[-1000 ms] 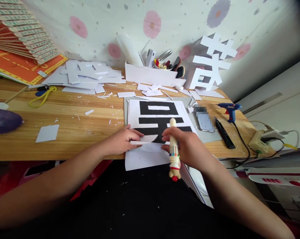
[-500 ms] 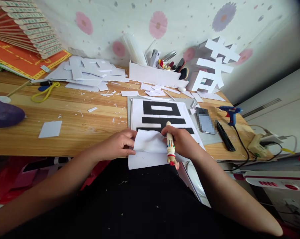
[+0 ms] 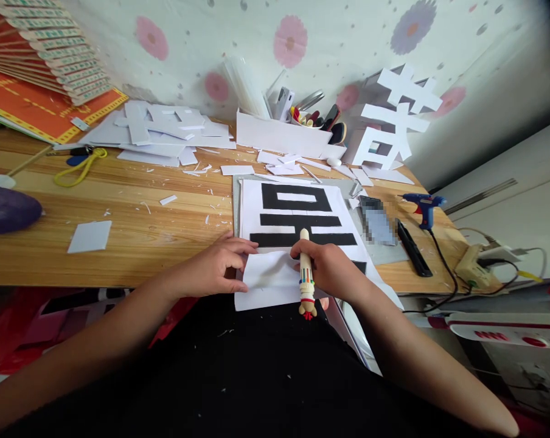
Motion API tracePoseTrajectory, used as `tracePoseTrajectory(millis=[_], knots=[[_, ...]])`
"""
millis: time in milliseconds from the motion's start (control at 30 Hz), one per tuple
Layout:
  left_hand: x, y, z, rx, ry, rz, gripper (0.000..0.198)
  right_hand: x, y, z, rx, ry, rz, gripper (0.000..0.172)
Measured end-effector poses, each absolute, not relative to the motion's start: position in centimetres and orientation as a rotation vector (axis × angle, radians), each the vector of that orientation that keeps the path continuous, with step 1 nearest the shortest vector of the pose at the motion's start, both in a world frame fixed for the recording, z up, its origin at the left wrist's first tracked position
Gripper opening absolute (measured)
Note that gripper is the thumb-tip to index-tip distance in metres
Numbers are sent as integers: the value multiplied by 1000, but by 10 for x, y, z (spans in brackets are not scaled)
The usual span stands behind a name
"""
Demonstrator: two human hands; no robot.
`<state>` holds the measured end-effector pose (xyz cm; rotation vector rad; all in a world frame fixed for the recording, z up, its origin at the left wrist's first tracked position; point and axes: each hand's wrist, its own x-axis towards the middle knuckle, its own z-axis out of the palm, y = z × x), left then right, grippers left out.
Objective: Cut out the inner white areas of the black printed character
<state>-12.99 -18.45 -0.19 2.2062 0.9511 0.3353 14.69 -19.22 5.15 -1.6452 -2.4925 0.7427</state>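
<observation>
In the head view, a white paper sheet (image 3: 251, 212) printed with thick black strokes (image 3: 302, 238) lies on a grey cutting mat (image 3: 236, 198). Its near part is turned up in a white fold (image 3: 270, 271) at the table's front edge. My left hand (image 3: 222, 264) rests at the fold's left side, fingers apart on the paper. My right hand (image 3: 330, 267) is closed around a thick cream multicolour pen (image 3: 306, 274) with a red-tufted figure at its near end. That hand sits on the right part of the fold; the pen's far end lies over the black strokes.
To the right lie a phone (image 3: 378, 220), a black utility knife (image 3: 412, 248) and a blue glue gun (image 3: 423, 205) with its cord. White paper letters (image 3: 384, 131) stand at the back right. Paper scraps (image 3: 90, 236) and a pile of cut sheets (image 3: 165, 131) are on the left.
The fold has dropped lower, showing more of the black strokes. My right hand and the pen have shifted slightly left and nearer; my left fingers have stretched further over the paper.
</observation>
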Motion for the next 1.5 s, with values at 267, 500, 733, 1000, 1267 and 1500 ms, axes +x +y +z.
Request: tracePoseTrajectory(millis=[267, 500, 733, 1000, 1267, 1500], knots=[[-126, -185, -7, 2240, 930, 329, 17, 148, -191, 56, -1655, -2560, 671, 22], [-124, -190, -5, 2359, 880, 351, 15, 150, -194, 54, -1605, -2577, 682, 28], [-127, -197, -3, 2354, 902, 297, 33, 150, -196, 51, -1624, -2518, 715, 26], [-122, -197, 1, 2198, 1052, 379, 35, 149, -192, 52, -1705, -2462, 694, 28], [-124, -192, -3, 1861, 1019, 559, 48, 152, -184, 46, -1733, -2368, 635, 24], [-119, -194, -4, 1748, 1083, 679, 60, 153, -172, 41, -1795, -2298, 557, 23]])
